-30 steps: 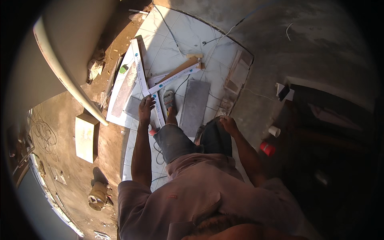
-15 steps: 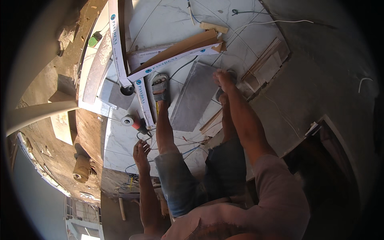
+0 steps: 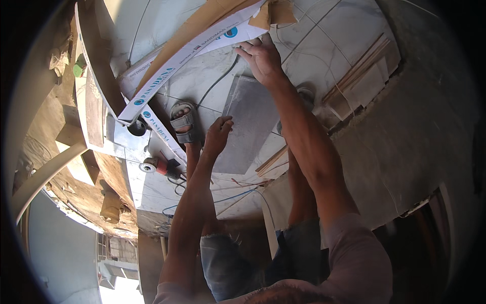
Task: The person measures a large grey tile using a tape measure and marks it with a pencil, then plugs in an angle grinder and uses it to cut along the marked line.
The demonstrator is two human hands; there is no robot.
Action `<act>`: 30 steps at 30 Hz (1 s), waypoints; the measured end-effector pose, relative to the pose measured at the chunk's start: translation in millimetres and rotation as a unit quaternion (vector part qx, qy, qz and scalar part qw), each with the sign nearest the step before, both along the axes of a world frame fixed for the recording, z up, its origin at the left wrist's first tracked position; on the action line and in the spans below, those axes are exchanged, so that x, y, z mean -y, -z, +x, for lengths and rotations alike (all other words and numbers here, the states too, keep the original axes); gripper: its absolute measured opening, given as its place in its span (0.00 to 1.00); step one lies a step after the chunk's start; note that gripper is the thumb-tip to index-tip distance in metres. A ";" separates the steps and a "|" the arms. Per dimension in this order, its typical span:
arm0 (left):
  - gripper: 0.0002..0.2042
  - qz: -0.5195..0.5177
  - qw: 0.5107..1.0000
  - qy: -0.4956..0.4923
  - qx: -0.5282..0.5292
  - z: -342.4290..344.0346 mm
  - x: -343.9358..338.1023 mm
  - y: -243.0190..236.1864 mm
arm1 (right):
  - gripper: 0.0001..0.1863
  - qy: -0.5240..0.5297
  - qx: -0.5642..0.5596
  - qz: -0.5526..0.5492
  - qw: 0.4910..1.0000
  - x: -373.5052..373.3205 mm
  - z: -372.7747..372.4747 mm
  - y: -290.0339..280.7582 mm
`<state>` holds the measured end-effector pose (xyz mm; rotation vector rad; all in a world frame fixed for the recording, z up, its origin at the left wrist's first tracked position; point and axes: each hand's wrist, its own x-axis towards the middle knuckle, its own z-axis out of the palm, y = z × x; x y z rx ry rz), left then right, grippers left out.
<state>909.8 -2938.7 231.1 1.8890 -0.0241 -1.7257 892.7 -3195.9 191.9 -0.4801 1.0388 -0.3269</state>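
Left hand (image 3: 218, 137), half-curled, hold unclear, over a gray slab (image 3: 248, 121) toward the floor's (image 3: 152, 195) near edge; right hand (image 3: 260, 59) open, seemingly empty, beside cardboard (image 3: 195, 50).

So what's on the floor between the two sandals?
The grey slab lies there, between the left sandal and the right sandal, as the head view shows.

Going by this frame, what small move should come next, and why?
Probably close the right hand on the near edge of the folded cardboard strip: its spread fingers reach that edge without a clear grip, while the left hand, fingers curled, appears over the gray rectangular tile's left edge.
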 end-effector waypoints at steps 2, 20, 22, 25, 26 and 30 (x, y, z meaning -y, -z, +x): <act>0.18 -0.031 0.998 0.042 0.040 15.5 50.8 10.1 | 0.33 -0.058 0.033 -0.053 0.996 22.8 33.6 -10.6; 0.20 -0.053 0.961 -0.019 0.269 59.0 254.5 147.3 | 0.25 -0.488 -0.290 -0.679 0.466 113.7 0.2 89.2; 0.20 -0.127 0.934 -0.009 0.334 60.3 237.6 170.2 | 0.26 -0.481 -0.286 -0.688 0.463 106.2 -1.0 90.0; 0.18 -0.140 0.930 -0.003 0.340 63.9 250.1 174.6 | 0.28 -0.484 -0.292 -0.676 0.471 113.5 -3.6 95.5; 0.17 -0.114 0.928 0.052 0.351 70.2 251.5 175.8 | 0.28 -0.486 -0.279 -0.669 0.489 113.1 -1.6 98.1; 0.17 -0.106 0.908 0.130 0.384 71.8 258.7 177.0 | 0.28 -0.480 -0.246 -0.657 0.526 118.3 -3.9 102.7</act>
